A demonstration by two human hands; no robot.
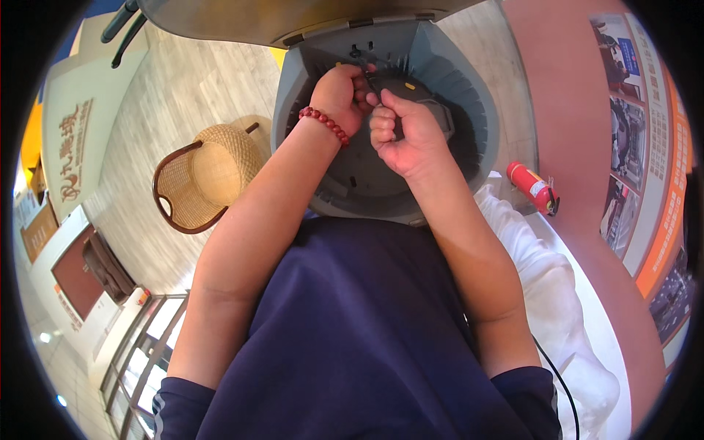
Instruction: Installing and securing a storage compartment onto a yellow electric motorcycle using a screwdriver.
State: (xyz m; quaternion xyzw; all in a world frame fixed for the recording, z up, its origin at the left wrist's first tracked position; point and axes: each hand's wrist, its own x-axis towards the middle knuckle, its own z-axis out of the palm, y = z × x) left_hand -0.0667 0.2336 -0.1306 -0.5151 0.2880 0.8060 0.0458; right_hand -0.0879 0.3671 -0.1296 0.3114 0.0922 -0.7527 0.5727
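Both my hands reach into a grey plastic tub-like housing (473, 121) with a dark floor and ribbed sides. My left hand (341, 95), wearing a red bead bracelet (323, 121), is closed near the far wall. Close by on its right, my right hand (411, 136) has its fingers curled and the thumb pressed against them. A thin dark piece shows between the two hands; its kind is too small to tell. Past my right hand lies a small yellow part (410, 86). The raised lid (293, 18) hangs on hinges at the far rim.
On the wooden floor to the left stands a woven wicker chair (220, 169). A red fire extinguisher (528, 185) is right of the housing, near white draped cloth (557, 301). A black cable (568, 389) runs beside my right arm. Picture panels line the far right.
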